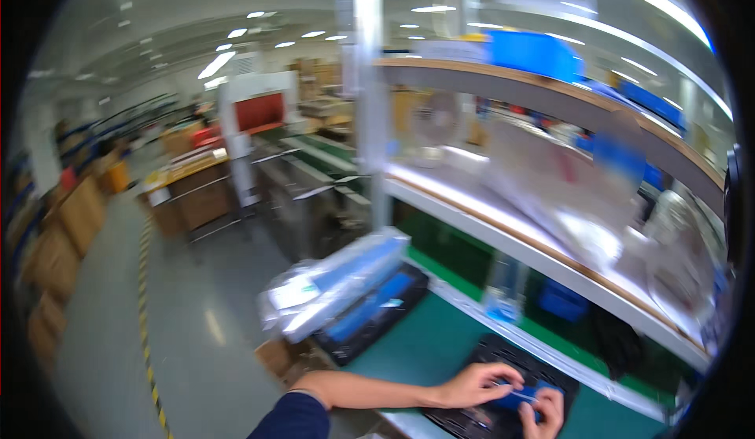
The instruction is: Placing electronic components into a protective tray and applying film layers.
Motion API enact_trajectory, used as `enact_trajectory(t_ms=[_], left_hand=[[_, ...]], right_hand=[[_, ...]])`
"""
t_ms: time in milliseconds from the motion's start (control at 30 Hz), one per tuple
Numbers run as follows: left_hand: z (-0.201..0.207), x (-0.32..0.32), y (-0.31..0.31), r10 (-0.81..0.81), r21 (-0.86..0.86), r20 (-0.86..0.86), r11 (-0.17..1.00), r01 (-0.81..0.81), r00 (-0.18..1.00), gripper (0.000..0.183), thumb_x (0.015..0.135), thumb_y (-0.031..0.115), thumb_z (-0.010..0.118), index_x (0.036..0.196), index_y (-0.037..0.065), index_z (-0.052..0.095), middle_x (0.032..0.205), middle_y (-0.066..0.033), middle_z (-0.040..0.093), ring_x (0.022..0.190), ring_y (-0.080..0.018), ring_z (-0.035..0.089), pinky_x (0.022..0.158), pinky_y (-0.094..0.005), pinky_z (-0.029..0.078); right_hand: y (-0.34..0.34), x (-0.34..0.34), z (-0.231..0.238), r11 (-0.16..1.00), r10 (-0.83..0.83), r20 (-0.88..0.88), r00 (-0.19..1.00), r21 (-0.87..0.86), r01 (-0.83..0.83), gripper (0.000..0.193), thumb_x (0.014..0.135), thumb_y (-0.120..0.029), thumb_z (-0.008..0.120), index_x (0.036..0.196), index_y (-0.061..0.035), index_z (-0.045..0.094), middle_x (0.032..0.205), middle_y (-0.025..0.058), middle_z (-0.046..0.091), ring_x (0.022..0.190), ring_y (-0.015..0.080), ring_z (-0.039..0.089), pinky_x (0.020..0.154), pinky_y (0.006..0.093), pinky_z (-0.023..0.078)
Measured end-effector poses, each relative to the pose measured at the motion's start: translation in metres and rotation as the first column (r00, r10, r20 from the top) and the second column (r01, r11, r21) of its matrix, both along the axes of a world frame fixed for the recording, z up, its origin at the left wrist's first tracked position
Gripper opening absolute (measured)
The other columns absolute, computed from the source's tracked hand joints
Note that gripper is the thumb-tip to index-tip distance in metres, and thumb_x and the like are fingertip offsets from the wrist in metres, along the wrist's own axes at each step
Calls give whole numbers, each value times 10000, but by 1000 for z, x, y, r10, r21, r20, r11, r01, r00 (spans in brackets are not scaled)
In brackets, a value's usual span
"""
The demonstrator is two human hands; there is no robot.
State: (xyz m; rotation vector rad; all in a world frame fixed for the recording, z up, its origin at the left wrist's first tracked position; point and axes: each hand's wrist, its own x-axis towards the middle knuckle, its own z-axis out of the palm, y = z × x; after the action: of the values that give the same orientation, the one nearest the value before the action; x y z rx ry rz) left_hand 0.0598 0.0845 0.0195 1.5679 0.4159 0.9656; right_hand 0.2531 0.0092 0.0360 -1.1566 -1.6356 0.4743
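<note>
At the lower right, a small blue piece [513,399] with a thin pale strip across it sits between my hands, over a black tray [562,380]. My left hand [470,385] reaches in from the left, its fingers bent and closed on the left side of the piece. From the right, my right hand [548,414] curls its thumb and fingers around the other end. Motion blur hides the exact kind of the piece and the finger contact. The tray lies on a green work mat [429,337].
Clear plastic-wrapped packages [338,278] rest on a second black tray [409,289] holding a blue item, at the bench's left end. A lit shelf [503,219] with plastic-wrapped goods runs above the bench. Blue bins [535,55] stand higher. A metal post [370,101] rises behind.
</note>
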Motion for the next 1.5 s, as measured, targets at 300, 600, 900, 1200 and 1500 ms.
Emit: enact_trajectory(t_ms=[300, 600, 900, 1200, 1500], left_hand=[[16, -17, -13, 191, 1, 63, 981, -192, 980, 136, 903, 144, 523, 898, 13, 560, 901, -76, 666, 881, -182, 624, 784, -321, 485], [7, -9, -7, -24, -113, 116, 993, 37, 993, 461, 761, 71, 703, 1167, -8, 499, 1044, -113, 637, 897, -163, 623, 780, -294, 519], [6, -10, -12, -34, -338, 158, 937, 87, 987, 325, 726, 5, 715, 1031, -17, 607, 934, -102, 676, 844, -167, 648, 733, -282, 533], [3, -9, -11, 34, -315, 171, 949, 22, 985, 189, 742, 3, 704, 923, -28, 662, 880, -111, 682, 788, -148, 651, 702, -260, 534], [32, -23, -17, 69, -227, 0, 972, -67, 998, 142, 768, 72, 694, 870, -26, 680, 787, -95, 687, 703, -120, 652, 635, -239, 521]], right_hand=[[4, -8, -1, 996, 83, 150, 985, 25, -87, 59, 826, 17, 610, 876, 38, 586, 1102, 176, 500, 977, 321, 520, 855, 398, 432], [17, 2, -19, 969, 74, 75, 994, 232, -90, 74, 778, 92, 615, 852, 87, 608, 902, 227, 579, 769, 311, 575, 671, 384, 481], [14, -2, -12, 963, 33, 134, 990, 262, -68, 50, 785, 97, 603, 825, 86, 575, 890, 239, 574, 751, 319, 573, 653, 392, 481], [14, 3, -15, 946, 113, 169, 979, 283, -158, 97, 784, 102, 594, 869, 64, 567, 897, 217, 567, 755, 318, 564, 664, 412, 473], [7, 8, -28, 922, 23, -250, 968, -370, -117, 148, 857, 12, 551, 1001, 43, 541, 1022, 144, 570, 918, 227, 525, 824, 346, 427]])
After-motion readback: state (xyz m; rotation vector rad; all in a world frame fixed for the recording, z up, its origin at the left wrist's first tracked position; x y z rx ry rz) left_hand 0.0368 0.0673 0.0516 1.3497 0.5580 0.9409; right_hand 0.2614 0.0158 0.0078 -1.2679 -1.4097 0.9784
